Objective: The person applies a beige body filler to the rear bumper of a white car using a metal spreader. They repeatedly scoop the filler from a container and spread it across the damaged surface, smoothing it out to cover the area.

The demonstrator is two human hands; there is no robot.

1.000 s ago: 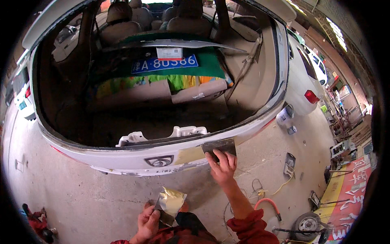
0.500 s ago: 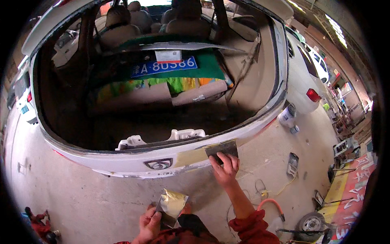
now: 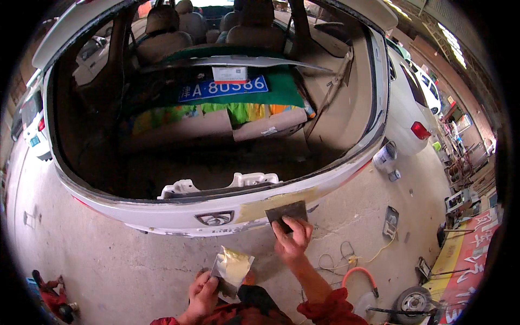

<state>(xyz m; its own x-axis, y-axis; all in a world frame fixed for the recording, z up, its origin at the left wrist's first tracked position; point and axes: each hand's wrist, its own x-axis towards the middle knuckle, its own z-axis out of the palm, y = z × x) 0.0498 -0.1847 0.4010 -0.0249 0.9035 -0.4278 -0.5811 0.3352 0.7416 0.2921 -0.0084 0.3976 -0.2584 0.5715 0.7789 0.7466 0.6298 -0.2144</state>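
The right hand [image 3: 293,236], fingers bent, grips a dark spreader [image 3: 287,212] jutting past them, before a yellowish patch [image 3: 255,209] beside the car emblem [image 3: 214,218]. The left hand [image 3: 203,291] pinches a plate [image 3: 228,288] of pale putty [image 3: 236,266].

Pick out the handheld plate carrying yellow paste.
The plate in the left hand: yellow paste lies on it, while the dark plate in the right hand shows none.
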